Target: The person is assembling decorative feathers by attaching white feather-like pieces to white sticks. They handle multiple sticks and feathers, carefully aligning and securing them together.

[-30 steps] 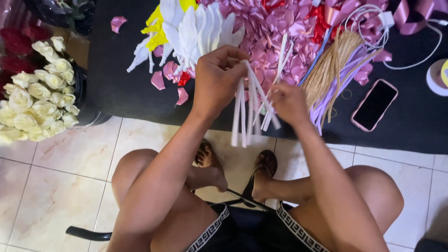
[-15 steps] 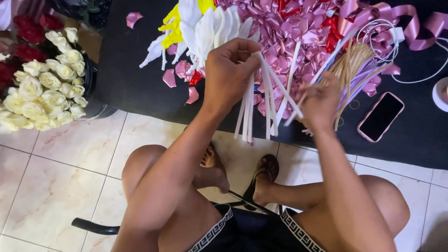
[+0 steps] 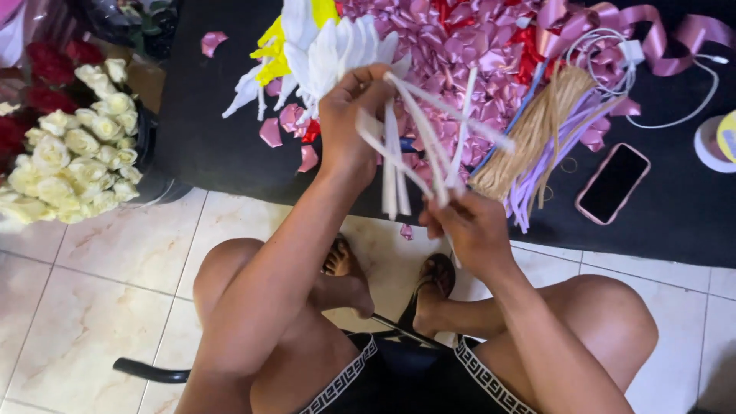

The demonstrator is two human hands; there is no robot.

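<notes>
Since before, our left hand [image 3: 354,123] rose, clenching long white ribbon strips [image 3: 399,153]; they hang down toward our right hand [image 3: 468,230], which pinches their lower ends.

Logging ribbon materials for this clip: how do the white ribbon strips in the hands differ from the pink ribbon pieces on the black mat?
The white ribbon strips are long, narrow and held up in a bunch by the left hand, with the right hand at their lower ends. The pink ribbon pieces are short, folded and lie heaped on the black mat, untouched. Both look like glossy ribbon.
</notes>
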